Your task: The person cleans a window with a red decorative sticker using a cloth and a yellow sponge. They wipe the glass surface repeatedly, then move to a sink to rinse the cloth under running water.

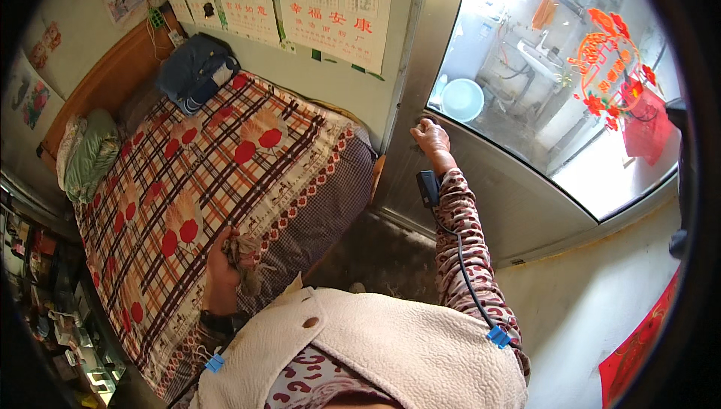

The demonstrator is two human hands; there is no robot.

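My right hand [432, 139] reaches forward to the left edge of a metal-framed glass door [479, 183], fingers curled at a knob or handle that they mostly hide. A small black device on a cable lies along that wrist. Lower left, beside the bed, my left hand [222, 265] holds a crumpled brownish cloth [245, 257], part of which hangs below the fingers. The door's lower panel is brushed metal; a red paper decoration [608, 65] is stuck on its glass.
A bed with a plaid, red-flowered cover [214, 183] stands at left, bearing a dark blue bundle [194, 71] and a green pillow [93, 155]. Behind the glass are a washbasin [538, 57] and a light blue tub [462, 100]. Cluttered shelves [62, 307] stand at the far left.
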